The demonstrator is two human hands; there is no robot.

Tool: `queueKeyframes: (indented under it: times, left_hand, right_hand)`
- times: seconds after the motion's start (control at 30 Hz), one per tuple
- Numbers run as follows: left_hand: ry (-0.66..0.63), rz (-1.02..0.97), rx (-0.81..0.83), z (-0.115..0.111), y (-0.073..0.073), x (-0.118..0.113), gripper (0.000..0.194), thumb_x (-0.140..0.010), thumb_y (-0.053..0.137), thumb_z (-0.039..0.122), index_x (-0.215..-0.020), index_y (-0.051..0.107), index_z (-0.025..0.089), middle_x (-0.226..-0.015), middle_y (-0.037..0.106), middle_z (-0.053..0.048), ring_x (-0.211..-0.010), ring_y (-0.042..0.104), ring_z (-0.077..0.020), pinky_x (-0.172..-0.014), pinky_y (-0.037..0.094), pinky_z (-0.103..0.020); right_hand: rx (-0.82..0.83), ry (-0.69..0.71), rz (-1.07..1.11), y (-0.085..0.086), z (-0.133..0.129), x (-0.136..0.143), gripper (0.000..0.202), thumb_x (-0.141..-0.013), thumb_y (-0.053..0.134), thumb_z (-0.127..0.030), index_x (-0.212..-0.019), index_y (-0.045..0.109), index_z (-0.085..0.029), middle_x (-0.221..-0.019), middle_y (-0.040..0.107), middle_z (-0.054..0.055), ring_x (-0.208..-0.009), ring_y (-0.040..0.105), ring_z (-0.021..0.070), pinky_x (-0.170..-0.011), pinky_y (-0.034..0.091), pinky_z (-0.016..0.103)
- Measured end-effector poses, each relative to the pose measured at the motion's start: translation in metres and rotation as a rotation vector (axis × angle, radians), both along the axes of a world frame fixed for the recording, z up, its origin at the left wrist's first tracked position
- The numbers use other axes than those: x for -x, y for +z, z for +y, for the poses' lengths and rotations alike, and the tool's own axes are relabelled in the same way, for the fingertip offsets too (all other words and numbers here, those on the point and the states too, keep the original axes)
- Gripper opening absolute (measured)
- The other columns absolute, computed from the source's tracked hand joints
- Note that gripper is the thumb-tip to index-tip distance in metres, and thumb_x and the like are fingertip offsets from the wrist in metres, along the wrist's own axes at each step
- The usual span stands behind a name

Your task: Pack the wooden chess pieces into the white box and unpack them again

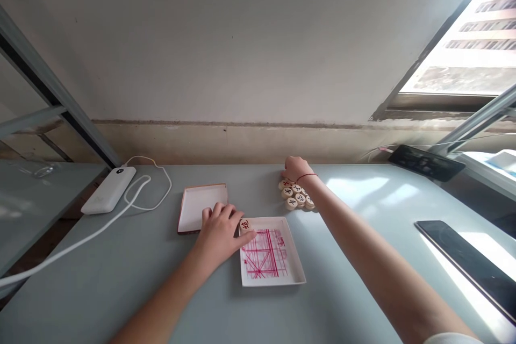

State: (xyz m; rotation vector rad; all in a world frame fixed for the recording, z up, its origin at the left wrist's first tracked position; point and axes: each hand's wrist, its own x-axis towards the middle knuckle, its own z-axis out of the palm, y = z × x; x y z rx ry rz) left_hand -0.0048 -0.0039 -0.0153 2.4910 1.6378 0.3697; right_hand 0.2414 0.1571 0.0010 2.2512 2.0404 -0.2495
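A shallow white box tray (pixel 296 274) with a red printed grid inside lies on the table in front of me. One round Chinese chess piece (pixel 245 224) with a red character sits in its far left corner. My left hand (pixel 220 231) is open, its thumb over the tray's left side and its fingers spread toward the box lid (pixel 195 207). Farther back, several stacked Chinese chess pieces (pixel 298 196) stand close together. My right hand (pixel 297 168) is curled downward at the far side of these stacks; its fingertips are mostly hidden, so what they grip does not show.
At the left lies a white power bank (pixel 108 190) with a white cable (pixel 91 237). A dark phone-like device (pixel 427 162) leans near the back right, and a dark tablet-like device (pixel 463 258) lies at the right. The wall (pixel 226 54) rises behind the table (pixel 193 312).
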Motion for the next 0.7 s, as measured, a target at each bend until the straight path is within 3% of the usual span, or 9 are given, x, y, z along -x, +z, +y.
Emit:
queueKeyframes:
  times: [0.27, 0.43, 0.57, 0.63, 0.7]
  left_hand:
    - [-0.019, 0.004, 0.031, 0.001, -0.001, 0.002, 0.037, -0.086, 0.051, 0.055, -0.102, 0.066, 0.026, -0.110, 0.062, -0.006, -0.102, 0.050, -0.0263, -0.085, 0.033, -0.041]
    - [-0.024, -0.001, -0.011, 0.000, -0.001, 0.002, 0.039, -0.085, 0.055, 0.053, -0.109, 0.064, 0.025, -0.111, 0.062, -0.007, -0.103, 0.051, -0.0276, -0.084, 0.035, -0.043]
    - [-0.028, -0.048, -0.128, 0.001, 0.000, -0.002, 0.055, -0.085, 0.057, 0.051, -0.131, 0.049, 0.023, -0.124, 0.057, -0.011, -0.108, 0.050, -0.0296, -0.086, 0.037, -0.045]
    - [-0.046, -0.107, -0.193, 0.001, 0.000, -0.003, 0.055, -0.087, 0.055, 0.047, -0.135, 0.044, 0.021, -0.125, 0.057, -0.012, -0.109, 0.052, -0.0287, -0.090, 0.037, -0.045]
    - [-0.086, -0.190, -0.234, 0.000, 0.000, -0.005, 0.049, -0.091, 0.053, 0.042, -0.134, 0.044, 0.022, -0.122, 0.058, -0.012, -0.108, 0.054, -0.0262, -0.093, 0.038, -0.043]
  right_hand:
    - [-0.034, -0.003, 0.022, 0.002, -0.010, 0.001, 0.025, -0.073, 0.066, -0.021, -0.096, 0.070, -0.013, -0.095, 0.070, 0.016, -0.088, 0.067, 0.0259, -0.069, 0.048, 0.029]
    - [-0.154, 0.010, 0.091, 0.022, -0.026, 0.012, 0.021, -0.079, 0.058, -0.021, -0.096, 0.069, -0.014, -0.093, 0.070, 0.015, -0.089, 0.067, 0.0265, -0.070, 0.047, 0.030]
    - [-0.299, 0.103, 0.227, 0.036, -0.072, 0.032, 0.027, -0.088, 0.050, -0.035, -0.106, 0.065, -0.022, -0.101, 0.070, 0.005, -0.094, 0.065, 0.0199, -0.080, 0.047, 0.027]
    - [-0.327, 0.175, 0.522, 0.035, -0.104, 0.044, 0.024, -0.084, 0.057, -0.037, -0.099, 0.066, -0.022, -0.094, 0.071, 0.003, -0.080, 0.067, 0.0173, -0.076, 0.049, 0.027]
    - [-0.219, 0.249, 0.829, 0.028, -0.134, 0.055, 0.024, -0.082, 0.058, -0.039, -0.098, 0.065, -0.022, -0.091, 0.070, 0.003, -0.069, 0.066, 0.0140, -0.066, 0.051, 0.025]
